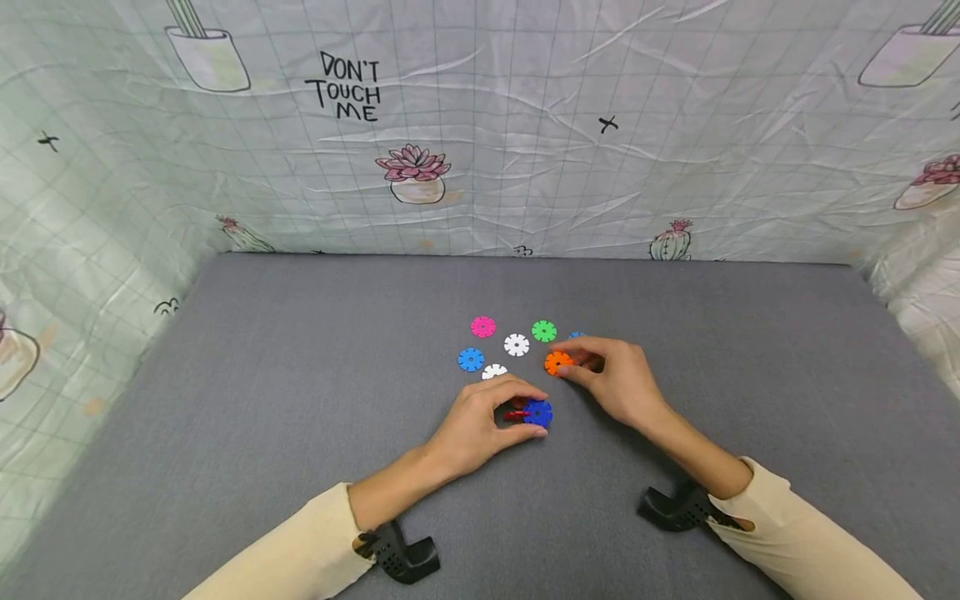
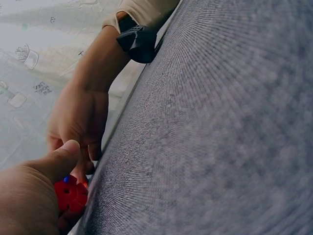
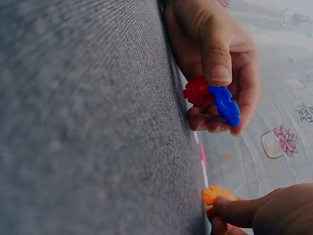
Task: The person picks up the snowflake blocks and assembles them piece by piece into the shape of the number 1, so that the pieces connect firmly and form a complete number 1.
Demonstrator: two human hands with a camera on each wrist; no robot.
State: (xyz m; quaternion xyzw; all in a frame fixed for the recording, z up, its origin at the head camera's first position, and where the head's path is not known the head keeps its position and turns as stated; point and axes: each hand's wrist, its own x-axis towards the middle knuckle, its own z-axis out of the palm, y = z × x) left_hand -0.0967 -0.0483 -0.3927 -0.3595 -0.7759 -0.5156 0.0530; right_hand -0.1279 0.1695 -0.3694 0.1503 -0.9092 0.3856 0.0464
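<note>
In my left hand (image 1: 472,421) I hold two notched plastic discs joined together, a dark blue disc (image 1: 537,414) and a red disc (image 3: 198,91) set crosswise to it. The thumb and fingertips pinch them from both sides. My right hand (image 1: 618,379) pinches an orange notched disc (image 1: 557,362) between thumb and fingers, just above or at the tabletop. Beyond the hands lie a green disc (image 1: 544,331), a white disc (image 1: 517,345), a pink disc (image 1: 483,327) and a light blue disc (image 1: 471,359). Part of another white disc (image 1: 494,372) shows behind my left hand.
The discs lie on a grey cloth-covered table (image 1: 300,358). Another blue disc (image 1: 577,336) is partly hidden by the right fingers. A patterned curtain (image 1: 510,167) hangs behind the table and along its sides. Each wrist wears a black camera mount (image 1: 408,557).
</note>
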